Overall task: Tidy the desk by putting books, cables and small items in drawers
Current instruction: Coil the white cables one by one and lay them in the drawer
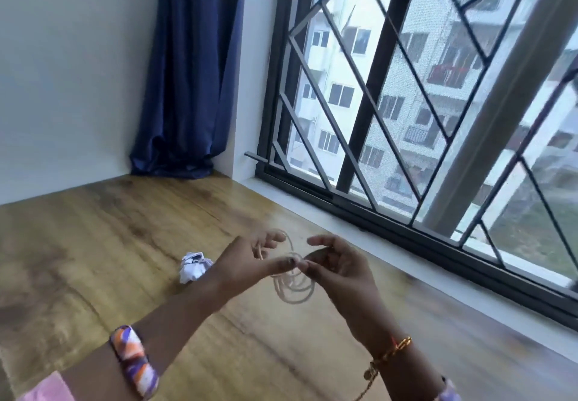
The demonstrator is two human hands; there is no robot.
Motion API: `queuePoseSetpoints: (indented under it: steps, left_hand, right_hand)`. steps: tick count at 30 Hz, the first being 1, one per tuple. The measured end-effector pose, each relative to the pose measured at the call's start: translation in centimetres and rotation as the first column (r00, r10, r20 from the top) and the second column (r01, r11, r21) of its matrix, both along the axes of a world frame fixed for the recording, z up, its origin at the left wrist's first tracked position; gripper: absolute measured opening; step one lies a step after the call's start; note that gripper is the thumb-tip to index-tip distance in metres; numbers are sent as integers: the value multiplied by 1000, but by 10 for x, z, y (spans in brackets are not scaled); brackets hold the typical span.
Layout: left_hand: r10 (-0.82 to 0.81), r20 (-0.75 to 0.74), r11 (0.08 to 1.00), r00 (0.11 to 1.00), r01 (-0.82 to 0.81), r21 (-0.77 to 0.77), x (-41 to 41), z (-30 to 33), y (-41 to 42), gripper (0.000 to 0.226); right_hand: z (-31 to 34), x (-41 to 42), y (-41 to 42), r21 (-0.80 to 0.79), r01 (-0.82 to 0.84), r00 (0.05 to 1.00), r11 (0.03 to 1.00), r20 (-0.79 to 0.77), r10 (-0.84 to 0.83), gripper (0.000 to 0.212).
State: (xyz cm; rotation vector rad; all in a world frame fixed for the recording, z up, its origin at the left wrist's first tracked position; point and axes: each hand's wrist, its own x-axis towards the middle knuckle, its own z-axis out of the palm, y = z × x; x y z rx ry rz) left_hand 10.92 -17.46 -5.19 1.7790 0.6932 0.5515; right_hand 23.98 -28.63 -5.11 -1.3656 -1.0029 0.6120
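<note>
A bangle (pixel 134 361) in orange, purple and white circles the left forearm at the bottom edge, about 7 o'clock in the view; a gold chain (pixel 389 353) sits on the right wrist at 5 o'clock. Above them, just below centre, both hands meet over a thin pale cable (pixel 294 288) wound in several loops. The left hand (pixel 250 260) pinches the cable with thumb and fingertip, one strand running up over its raised fingers. The right hand (pixel 331 263) pinches the same bundle from the other side, fingers curled, and the loops hang below the two grips, clear of the wooden desk (pixel 93 244). A crumpled paper (pixel 194 266) lies on the desk at 9 o'clock from the cable, near the left wrist. A blue curtain (pixel 190 72) hangs in the corner at 11 o'clock, and a barred window (pixel 406 88) fills the 1 to 3 o'clock side.
</note>
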Motion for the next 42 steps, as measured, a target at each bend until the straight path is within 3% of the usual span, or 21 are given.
queuePoseSetpoints:
  steps: [4,8,13,20,23,25,27,28,31,33,36,39,42]
  left_hand:
    - [-215,94,971,972,224,-87,-14,43,-17,39]
    - [-296,258,944,920,322,-66,-29,80,-36,32]
    - [-192,427,978,884,210,5,-46,110,-50,15]
    - [38,589,999,807,-33,-19,-56,112,-45,22]
    - [76,571,990,817,-132,58,-49,116,-43,26]
    - [21,449,950,893,-157,269,-41,116,-46,22]
    - [-44,305,893,951,-99,439,-32,115,-55,8]
    - [-72,277,876,958,-72,476,-28,115,-61,13]
    - [-190,261,863,946,35,504,-18,120,-79,42]
    - [-318,208,865,925,193,464,-11,127,-94,41]
    - [-409,263,892,874,321,318,6,133,-108,30]
    - [-339,364,941,868,305,149,19,136,-122,36]
    - [-229,324,949,918,136,283,30,138,-132,36]
  right_hand:
    - [53,-16,-30,141,-73,989,987,-117,90,33]
    - [90,-35,-54,218,-46,980,975,-181,86,27]
    - [121,-49,-70,281,79,973,957,-230,-13,19]
    - [137,-50,-91,268,190,919,945,-387,-75,22]
    - [139,-52,-100,298,217,920,929,-380,-93,22]
    - [141,-53,-104,318,248,921,915,-371,-120,22]
    - [143,-50,-108,344,294,908,891,-391,-149,22]
    - [143,-49,-110,356,318,902,879,-399,-165,23]
    - [143,-47,-117,379,369,889,849,-410,-204,22]
    - [142,-47,-122,395,375,888,839,-414,-202,20]
    - [142,-43,-129,408,351,901,843,-391,-186,15]
    - [139,-35,-141,417,292,940,861,-289,-179,4]
    - [132,-29,-148,369,288,941,883,62,-333,32]
